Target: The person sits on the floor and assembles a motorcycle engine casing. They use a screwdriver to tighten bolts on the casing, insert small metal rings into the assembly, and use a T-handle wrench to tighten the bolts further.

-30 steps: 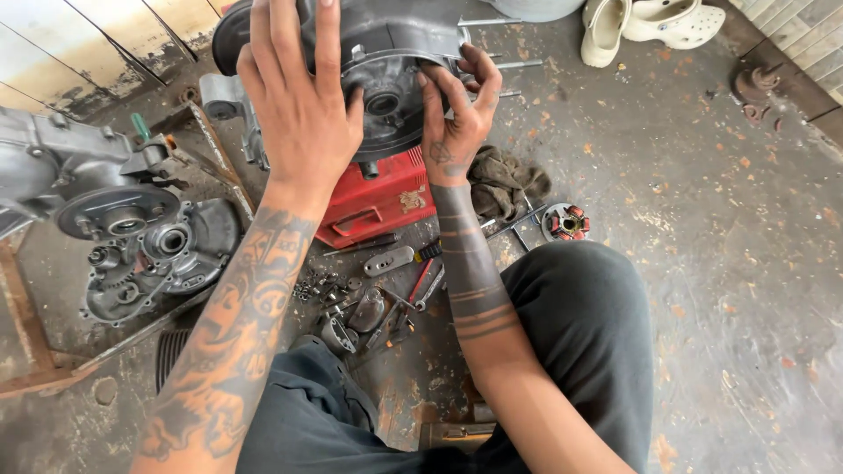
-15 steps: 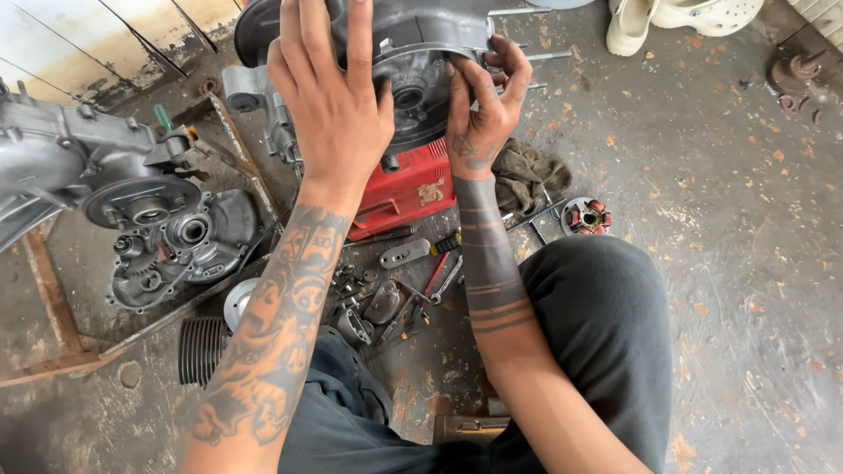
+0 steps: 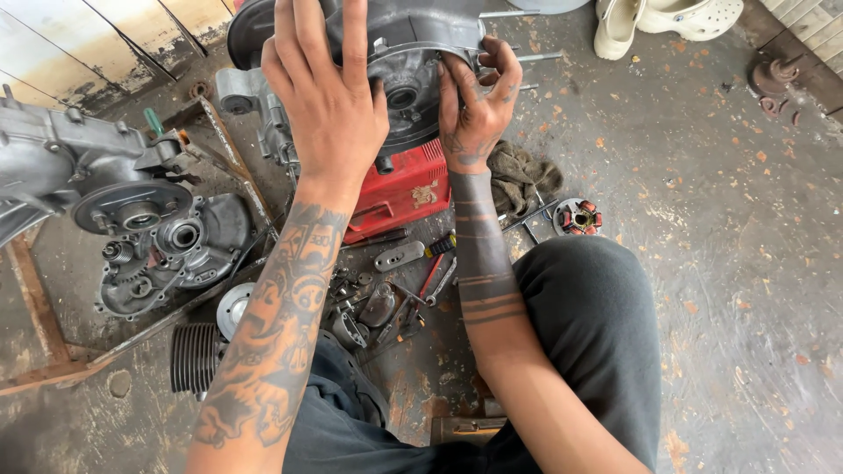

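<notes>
Two hands were pressed on a big grey engine case (image 3: 413,61) that was set on a red box (image 3: 399,189) on the dirty floor. The left hand (image 3: 329,101) was laid flat on it with fingers spread, while its rim was pinched by the curled fingers of the right hand (image 3: 474,110). Small metal parts (image 3: 378,298) were scattered below, near a dirty rag (image 3: 522,180).

Support: stained concrete floor (image 3: 746,263) is carrying everything.
Left: engine cover (image 3: 176,254), finned cylinder (image 3: 195,355) are lying.
Centre: red box (image 3: 399,189), rag (image 3: 518,175) are resting.
</notes>
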